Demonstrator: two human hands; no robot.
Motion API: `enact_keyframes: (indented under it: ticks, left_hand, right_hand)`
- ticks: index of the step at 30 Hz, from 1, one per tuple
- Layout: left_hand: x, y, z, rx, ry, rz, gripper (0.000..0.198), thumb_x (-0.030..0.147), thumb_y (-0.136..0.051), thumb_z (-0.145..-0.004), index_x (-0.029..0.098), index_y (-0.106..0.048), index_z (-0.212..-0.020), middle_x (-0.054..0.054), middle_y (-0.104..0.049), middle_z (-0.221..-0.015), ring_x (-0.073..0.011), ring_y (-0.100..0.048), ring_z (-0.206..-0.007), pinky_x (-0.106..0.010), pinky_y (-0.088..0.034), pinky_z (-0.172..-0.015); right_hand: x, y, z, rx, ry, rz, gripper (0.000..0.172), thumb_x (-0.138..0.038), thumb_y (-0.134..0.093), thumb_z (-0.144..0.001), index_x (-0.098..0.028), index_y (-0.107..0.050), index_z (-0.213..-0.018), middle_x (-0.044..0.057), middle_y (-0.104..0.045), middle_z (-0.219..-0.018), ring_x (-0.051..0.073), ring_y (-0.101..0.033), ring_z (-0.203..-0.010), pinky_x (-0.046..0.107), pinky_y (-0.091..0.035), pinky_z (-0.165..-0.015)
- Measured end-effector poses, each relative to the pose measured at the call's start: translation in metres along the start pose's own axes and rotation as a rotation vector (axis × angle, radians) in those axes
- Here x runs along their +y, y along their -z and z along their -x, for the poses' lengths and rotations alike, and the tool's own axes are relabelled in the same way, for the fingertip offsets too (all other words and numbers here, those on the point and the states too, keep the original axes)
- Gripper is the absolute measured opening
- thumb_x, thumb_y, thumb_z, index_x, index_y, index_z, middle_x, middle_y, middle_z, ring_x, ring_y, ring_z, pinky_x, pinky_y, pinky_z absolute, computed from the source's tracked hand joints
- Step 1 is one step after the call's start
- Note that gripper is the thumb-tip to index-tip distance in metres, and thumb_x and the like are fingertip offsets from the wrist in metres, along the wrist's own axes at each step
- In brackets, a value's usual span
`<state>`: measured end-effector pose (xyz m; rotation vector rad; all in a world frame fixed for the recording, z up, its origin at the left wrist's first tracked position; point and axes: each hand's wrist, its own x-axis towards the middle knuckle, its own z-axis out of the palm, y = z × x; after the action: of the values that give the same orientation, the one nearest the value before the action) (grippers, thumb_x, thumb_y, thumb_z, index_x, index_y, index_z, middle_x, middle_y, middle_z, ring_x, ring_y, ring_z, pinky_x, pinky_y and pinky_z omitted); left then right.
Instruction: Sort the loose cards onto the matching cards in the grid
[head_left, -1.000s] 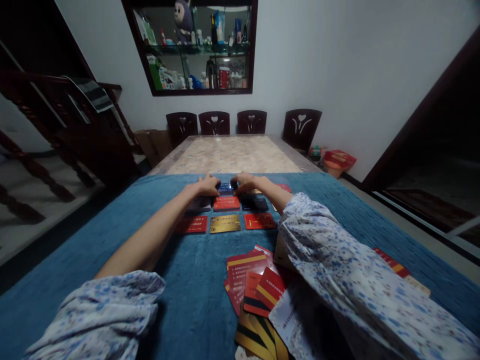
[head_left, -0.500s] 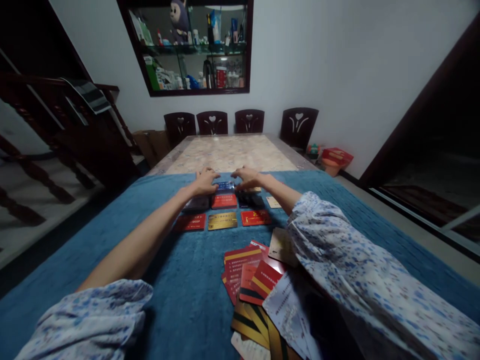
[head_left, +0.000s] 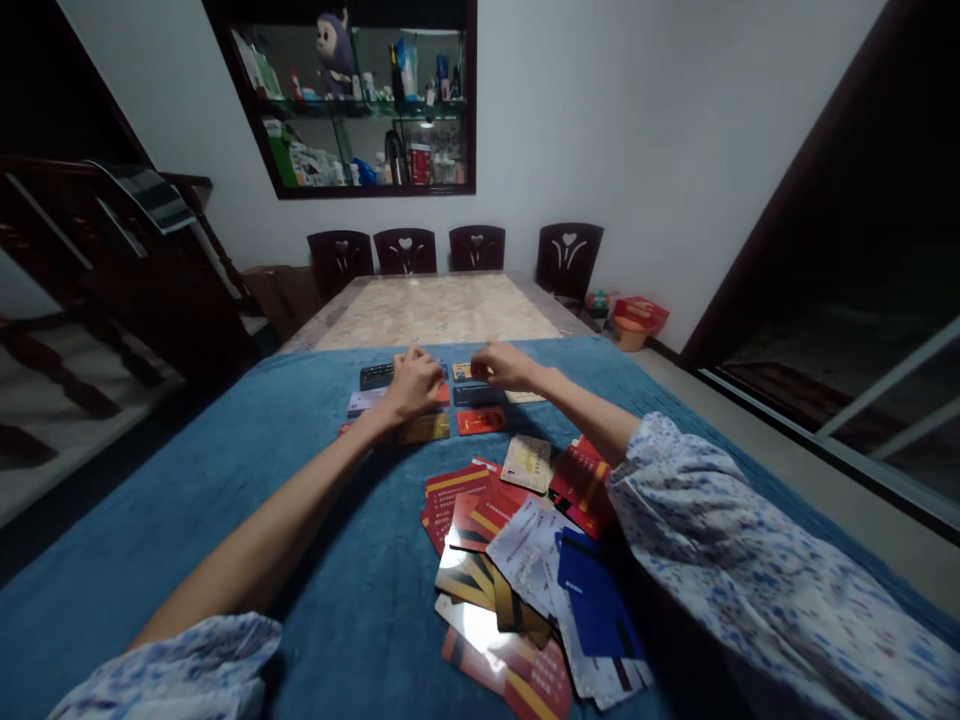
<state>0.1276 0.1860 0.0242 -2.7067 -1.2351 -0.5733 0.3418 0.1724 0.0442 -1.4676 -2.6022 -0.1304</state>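
Rows of cards lie on a blue cloth (head_left: 225, 480). My left hand (head_left: 414, 384) is curled like a loose fist over the middle of the rows, hiding the cards beneath it. My right hand (head_left: 507, 365) is bent, its fingertips pinched at the edge of a small card (head_left: 460, 372) in the far row. Around them lie a dark card (head_left: 375, 376), a pale card (head_left: 362, 402), a gold card (head_left: 426, 428), a red card (head_left: 481, 421) and a dark blue card (head_left: 475, 395). A loose pile of cards (head_left: 510, 570) lies near me, beside my right sleeve.
Beyond the cloth is a marble table top (head_left: 435, 310) with several dark chairs (head_left: 477, 246) at its far end. A wall cabinet (head_left: 360, 100) hangs above them. A staircase rail (head_left: 112, 260) stands at the left, a red basket (head_left: 637, 318) on the floor at the right.
The view has swung, bringing more of the near pile into sight. My left hand pulled back from the far blue card and curled. My right hand stayed at the far row.
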Motion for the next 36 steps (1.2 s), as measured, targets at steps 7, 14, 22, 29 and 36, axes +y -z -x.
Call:
enact_keyframes:
  ticks: [7,14,22,29,36]
  left_hand:
    - [0.03,0.003,0.021,-0.005,-0.007,0.048,0.022,0.017,-0.048,-0.086,0.019,-0.07,-0.083,-0.01,-0.07,-0.097,-0.0287,-0.048,-0.109,-0.048,-0.03,-0.092]
    - [0.057,0.009,0.036,-0.038,-0.047,0.072,0.022,0.016,-0.048,-0.086,0.019,-0.071,-0.085,-0.01,-0.071,-0.095,-0.0285,-0.047,-0.109,-0.05,-0.028,-0.094]
    - [0.1,0.02,0.049,-0.208,-0.023,0.039,0.023,0.014,-0.048,-0.084,0.017,-0.071,-0.078,-0.014,-0.071,-0.094,-0.0303,-0.048,-0.105,-0.049,-0.033,-0.088]
    - [0.131,0.017,0.046,-0.337,0.01,-0.031,0.025,0.035,-0.057,-0.084,0.016,-0.071,-0.079,-0.016,-0.072,-0.093,-0.0374,-0.051,-0.111,-0.057,-0.036,-0.095]
    - [0.147,0.014,0.049,-0.404,0.054,0.019,0.046,0.058,-0.057,-0.08,0.015,-0.073,-0.082,-0.018,-0.072,-0.097,-0.0413,-0.056,-0.109,-0.059,-0.036,-0.096]
  right_hand:
    - [-0.008,0.004,0.046,0.024,0.007,-0.022,0.02,-0.009,-0.055,-0.079,-0.018,-0.072,-0.087,0.006,-0.072,-0.094,0.019,-0.057,-0.087,0.027,-0.036,-0.079]
    - [-0.027,0.005,0.089,0.008,-0.02,-0.033,0.017,-0.013,-0.056,-0.084,-0.019,-0.072,-0.086,0.007,-0.072,-0.094,0.021,-0.058,-0.091,0.028,-0.037,-0.077]
    - [-0.033,-0.008,0.124,-0.127,-0.204,-0.017,0.022,-0.026,-0.06,-0.087,-0.026,-0.072,-0.106,0.008,-0.069,-0.11,0.026,-0.055,-0.107,0.032,-0.041,-0.08]
    - [-0.04,-0.005,0.133,-0.244,-0.299,0.004,0.032,-0.04,-0.059,-0.09,-0.026,-0.068,-0.117,0.011,-0.065,-0.122,0.031,-0.052,-0.115,0.038,-0.045,-0.084]
    - [-0.045,-0.004,0.135,-0.285,-0.289,0.003,0.032,-0.038,-0.053,-0.092,-0.025,-0.068,-0.117,0.012,-0.065,-0.121,0.032,-0.052,-0.115,0.043,-0.046,-0.086]
